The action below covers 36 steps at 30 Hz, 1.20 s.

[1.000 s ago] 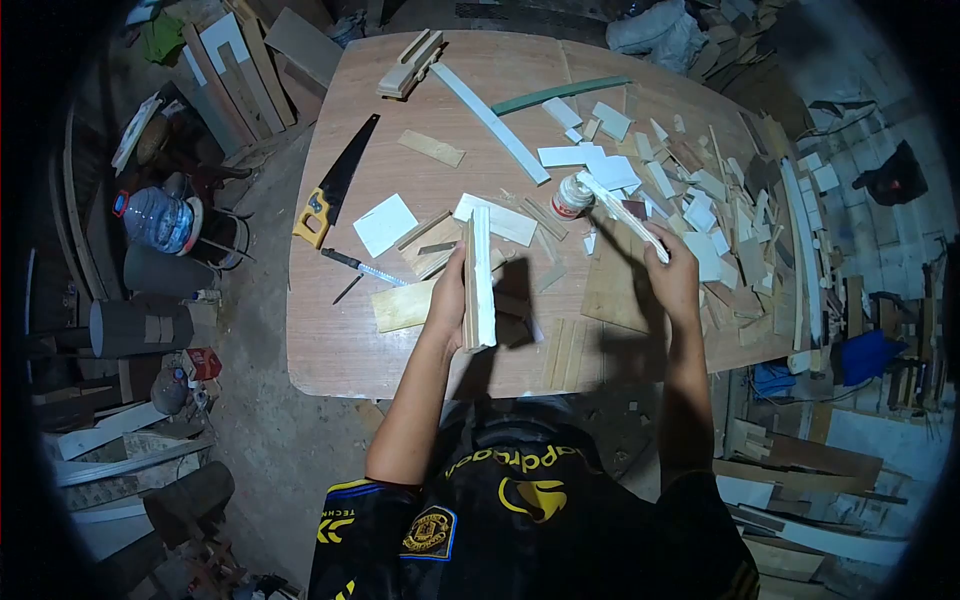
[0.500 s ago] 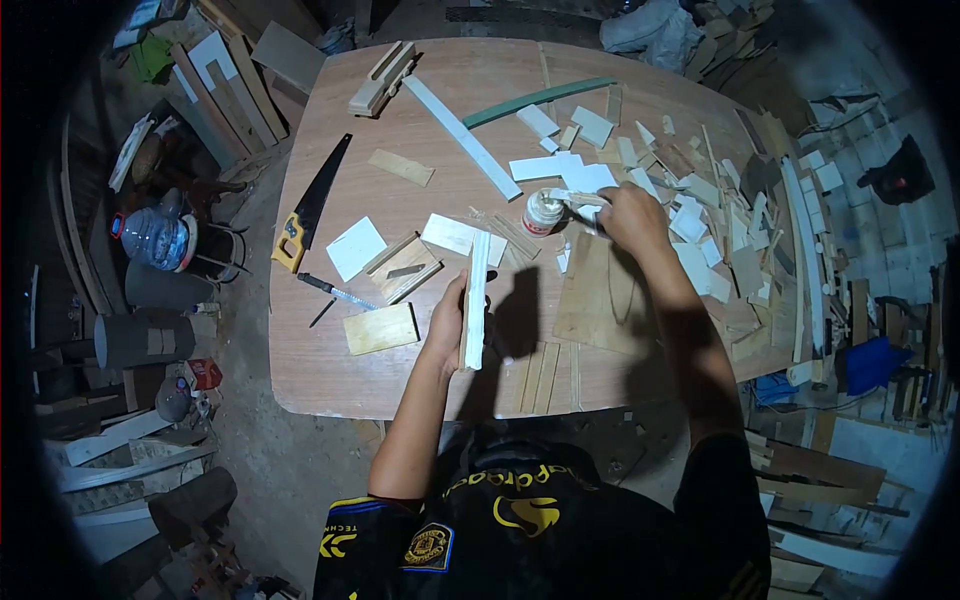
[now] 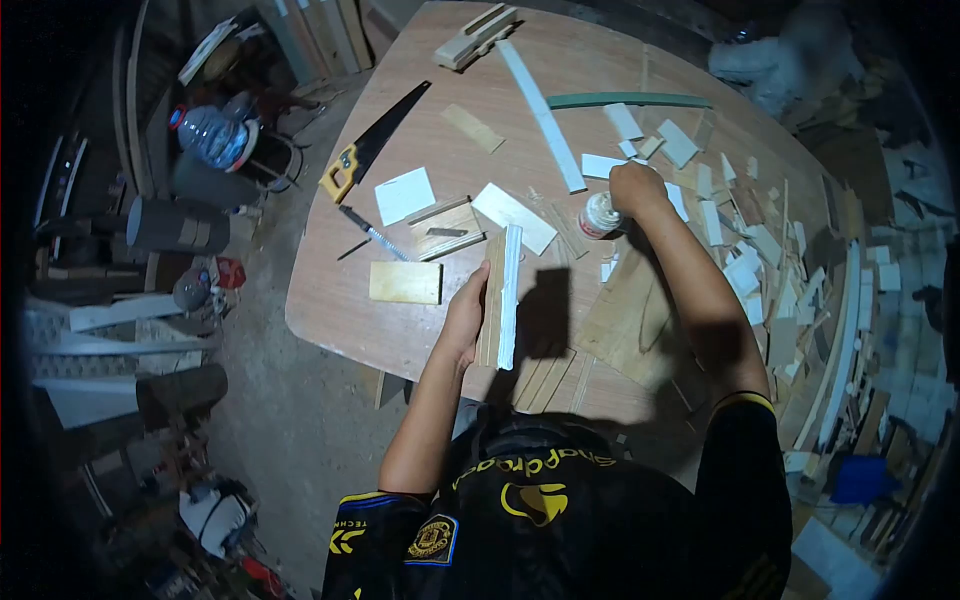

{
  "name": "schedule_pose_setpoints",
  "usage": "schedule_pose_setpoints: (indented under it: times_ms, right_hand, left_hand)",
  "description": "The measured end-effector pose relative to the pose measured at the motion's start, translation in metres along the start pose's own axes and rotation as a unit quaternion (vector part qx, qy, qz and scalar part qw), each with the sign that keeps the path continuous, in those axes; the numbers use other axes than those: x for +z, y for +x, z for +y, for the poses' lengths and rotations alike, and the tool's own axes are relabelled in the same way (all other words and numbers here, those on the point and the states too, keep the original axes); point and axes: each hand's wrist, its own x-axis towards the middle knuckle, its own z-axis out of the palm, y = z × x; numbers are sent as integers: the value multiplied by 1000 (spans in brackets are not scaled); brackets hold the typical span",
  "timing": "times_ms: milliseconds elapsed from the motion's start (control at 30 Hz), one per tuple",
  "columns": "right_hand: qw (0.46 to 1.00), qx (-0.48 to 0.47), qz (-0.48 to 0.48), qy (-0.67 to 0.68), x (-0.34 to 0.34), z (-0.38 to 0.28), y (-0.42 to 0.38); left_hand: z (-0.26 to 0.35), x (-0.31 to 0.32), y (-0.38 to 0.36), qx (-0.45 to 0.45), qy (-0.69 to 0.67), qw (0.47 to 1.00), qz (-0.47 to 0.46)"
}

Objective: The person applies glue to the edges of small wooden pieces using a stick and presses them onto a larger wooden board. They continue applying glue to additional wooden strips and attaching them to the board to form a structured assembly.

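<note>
My left hand [image 3: 466,318] grips a wooden piece [image 3: 492,300] on edge, just above the near side of the table. Thick white glue [image 3: 511,300] runs along its right-hand edge. At the mouth of a small glue jar [image 3: 598,216] is my right hand [image 3: 638,190], fingers closed. The flat stick it held half a second ago is now mostly hidden by the hand. A plywood sheet [image 3: 630,318] lies below the right forearm. Left of the held wood are a small tray-like wooden piece [image 3: 446,232] and a pale block [image 3: 405,282].
On the table [image 3: 330,290] lie a handsaw [image 3: 372,145], a narrow-bladed saw [image 3: 372,232], a long white strip [image 3: 540,115], a green curved strip [image 3: 630,100] and a wooden plane [image 3: 478,38]. Offcuts [image 3: 745,265] crowd the right side. A water bottle [image 3: 212,138] stands left.
The view has shifted, so the table appears turned. My right hand has moved in over the jar's mouth with the stick. My left hand still holds the wood, now tilted to show more of its side.
</note>
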Motion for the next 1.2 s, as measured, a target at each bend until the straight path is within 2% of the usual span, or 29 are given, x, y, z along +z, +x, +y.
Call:
schedule_pose_setpoints:
  times_ms: [167, 233, 300, 367, 433, 467, 500, 567, 600, 633, 667, 700, 733, 767, 800, 833, 867, 900, 933, 967, 1000, 1067, 1100, 1167, 1200]
  right_hand:
    - [1000, -4, 23, 2, 20, -6, 24]
    - [998, -44, 14, -45, 26, -3, 30]
    - [1000, -17, 2, 6, 39, -1, 37]
    - [998, -23, -49, 22, 46, 3, 43]
    - [998, -32, -45, 11, 67, 3, 51]
    - [1000, -6, 0, 28, 61, 1, 33]
    - [999, -14, 33, 32, 59, 1, 26]
    - [980, -30, 152, 122, 56, 5, 9]
    - [981, -23, 149, 125, 57, 11, 3]
    - [931, -38, 284, 227, 60, 22, -2]
    - [852, -54, 412, 319, 59, 34, -8]
    - [791, -10, 457, 406, 61, 50, -22]
    - [721, -30, 451, 526, 62, 70, -46]
    - [666, 47, 405, 625, 74, 92, -69]
    - [638, 128, 358, 670, 63, 103, -111]
    - [622, 184, 340, 681, 110, 134, -150]
    - [622, 220, 302, 688, 122, 138, -172]
    - [617, 229, 306, 687, 133, 141, -191]
    - [643, 217, 268, 684, 144, 143, -208]
    - [667, 204, 228, 679, 149, 145, -221]
    - [664, 214, 231, 679, 154, 149, -230]
    - [732, 173, 233, 617, 144, 153, -246]
    - [727, 188, 239, 616, 139, 153, -250]
    - [734, 116, 286, 605, 121, 154, -255]
    - [730, 132, 293, 603, 113, 154, -260]
  left_hand:
    - [-7, -5, -3, 21, -4, 999, 27]
    - [-7, 0, -7, 10, -13, 999, 46]
    - [-11, 5, -6, 26, -7, 998, 61]
    - [-16, 4, -2, 25, -3, 999, 43]
    - [-23, 4, 5, 21, 6, 999, 38]
    - [-23, 9, 6, 19, 12, 999, 31]
    - [-23, 15, 8, 19, 24, 999, 34]
    - [-24, 28, 9, 13, 42, 998, 34]
    - [-24, 34, 9, 7, 36, 999, 27]
    - [-25, 38, 9, 2, 29, 999, 19]
    - [-27, 40, 13, 12, 37, 999, -2]
    - [-27, 42, 16, 11, 40, 999, -4]
    - [-28, 44, 19, 23, 77, 996, -31]
    - [-29, 48, 22, 33, 115, 991, -59]
    - [-29, 59, 21, 70, 116, 988, -72]
    - [-33, 74, 25, 65, 128, 986, -83]
    - [-37, 85, 28, 116, 177, 970, -124]
    - [-40, 96, 31, 164, 223, 946, -166]
    - [-35, 109, 33, 170, 292, 921, -196]
    - [-40, 116, 49, 299, 420, 825, -230]
    - [-47, 123, 60, 266, 432, 823, -256]
    - [-46, 155, 63, 210, 467, 801, -311]
    - [-51, 168, 65, 225, 503, 775, -309]
    - [-62, 190, 70, 211, 497, 766, -348]
    - [-66, 196, 75, 325, 577, 671, -334]
